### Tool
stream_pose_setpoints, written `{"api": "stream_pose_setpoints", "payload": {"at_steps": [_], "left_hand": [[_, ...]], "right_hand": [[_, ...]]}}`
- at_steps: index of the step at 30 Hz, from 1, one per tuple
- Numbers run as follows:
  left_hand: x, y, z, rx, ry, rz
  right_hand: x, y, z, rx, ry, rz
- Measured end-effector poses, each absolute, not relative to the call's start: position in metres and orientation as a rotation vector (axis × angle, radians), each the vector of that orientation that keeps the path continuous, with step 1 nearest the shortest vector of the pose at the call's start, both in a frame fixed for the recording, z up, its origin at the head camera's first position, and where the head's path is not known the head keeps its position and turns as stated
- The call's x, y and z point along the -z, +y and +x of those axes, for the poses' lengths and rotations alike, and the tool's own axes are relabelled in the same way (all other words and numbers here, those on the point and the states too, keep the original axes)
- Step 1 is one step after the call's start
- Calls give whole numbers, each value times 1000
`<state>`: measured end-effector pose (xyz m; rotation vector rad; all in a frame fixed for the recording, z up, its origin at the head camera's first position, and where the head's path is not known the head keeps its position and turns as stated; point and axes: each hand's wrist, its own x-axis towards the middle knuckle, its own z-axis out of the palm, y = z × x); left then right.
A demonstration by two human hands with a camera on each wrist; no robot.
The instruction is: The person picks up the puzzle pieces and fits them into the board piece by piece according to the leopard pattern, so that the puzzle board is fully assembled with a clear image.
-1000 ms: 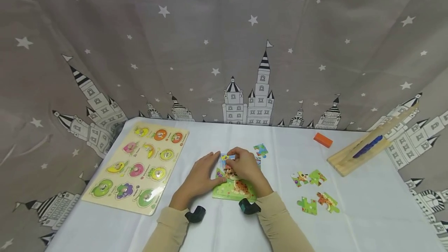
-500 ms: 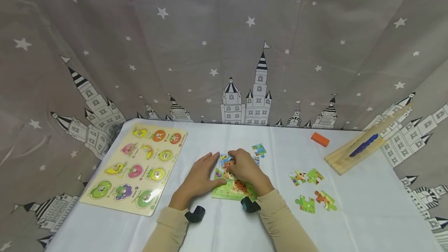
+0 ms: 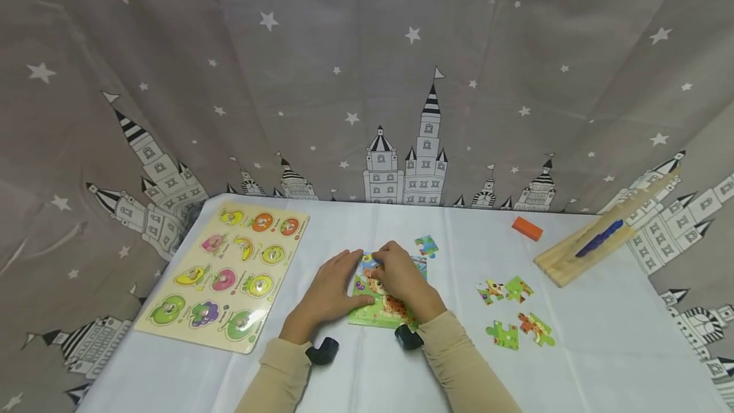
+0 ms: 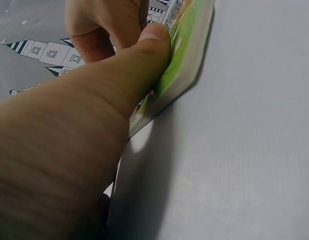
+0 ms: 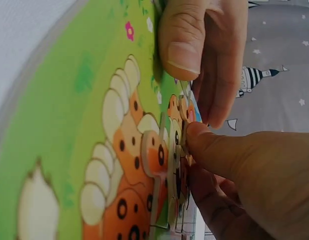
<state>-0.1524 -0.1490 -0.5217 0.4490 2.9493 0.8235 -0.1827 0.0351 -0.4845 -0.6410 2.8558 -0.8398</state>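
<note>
A puzzle board [image 3: 364,318] with a spotted orange animal on green ground lies between the hands. My left hand [image 3: 328,289] rests along its left side, fingers nearly straight and thumb on the picture. In the left wrist view this thumb [image 4: 155,37] lies on the green surface near the board's edge. My right hand [image 3: 404,279] bends over the upper part of the board, thumb and fingertips at a jigsaw piece [image 3: 367,264] in the top left area. Seen from the right wrist, the thumb [image 5: 207,145] and fingers pinch at raised pieces [image 5: 179,145], partly hiding them.
A loose blue-green jigsaw piece [image 3: 427,245] lies behind the board. Several more loose pieces [image 3: 504,335] are at the right. A wooden fruit peg board [image 3: 189,329] is at the left; an orange block [image 3: 527,228] and a wooden stand [image 3: 564,266] sit back right.
The right hand's piece has shifted and settled into the board's upper left, where blue sky and an orange ear now show. The left hand has stayed in place.
</note>
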Motion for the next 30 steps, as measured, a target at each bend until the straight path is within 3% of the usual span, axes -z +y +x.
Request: {"api": "stream_pose_setpoints", "payload": {"at_steps": [17, 25, 30], "left_hand": [[521, -151, -152, -808, 2971, 522], [516, -152, -148, -713, 2977, 595], [513, -149, -146, -686, 2919, 596]], "right_hand": [[481, 40, -182, 591, 2946, -725], [479, 43, -179, 747, 2902, -619], [473, 75, -174, 906, 2882, -582]]}}
